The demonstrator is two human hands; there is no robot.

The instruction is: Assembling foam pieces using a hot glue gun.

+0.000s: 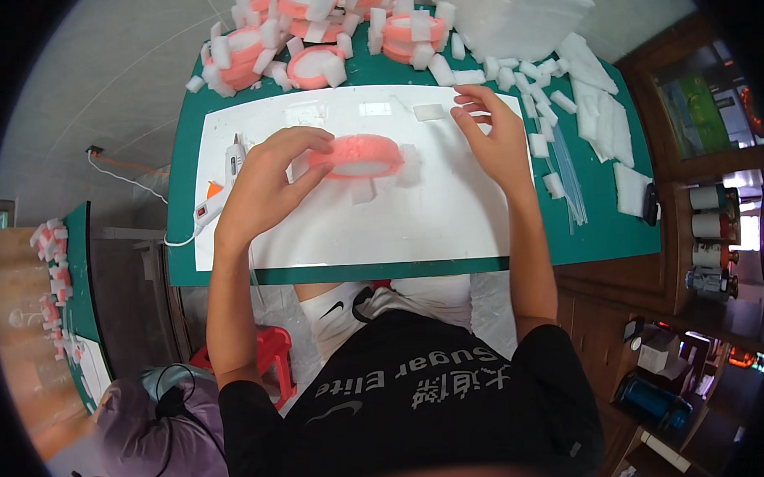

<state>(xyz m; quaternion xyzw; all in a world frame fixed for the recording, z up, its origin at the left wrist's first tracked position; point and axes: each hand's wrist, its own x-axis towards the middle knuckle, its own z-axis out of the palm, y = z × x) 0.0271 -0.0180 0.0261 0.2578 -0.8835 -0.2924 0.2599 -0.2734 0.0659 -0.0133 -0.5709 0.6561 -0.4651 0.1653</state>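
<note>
My left hand (267,188) grips the left side of a pink ring (364,155) with white foam blocks stuck to its rim, held just above the white board (415,225). My right hand (495,142) hovers to the ring's right with fingers apart, its fingertips close to a small white foam block (429,112) lying on the board. A white glue gun (232,164) lies at the board's left edge, beside my left hand.
Finished pink rings with foam blocks (317,66) are piled at the far side of the green table (600,231). Loose foam pieces (532,90) and foam sheets (601,117) lie at the right. A red stool (272,352) stands below. Another person (153,431) sits lower left.
</note>
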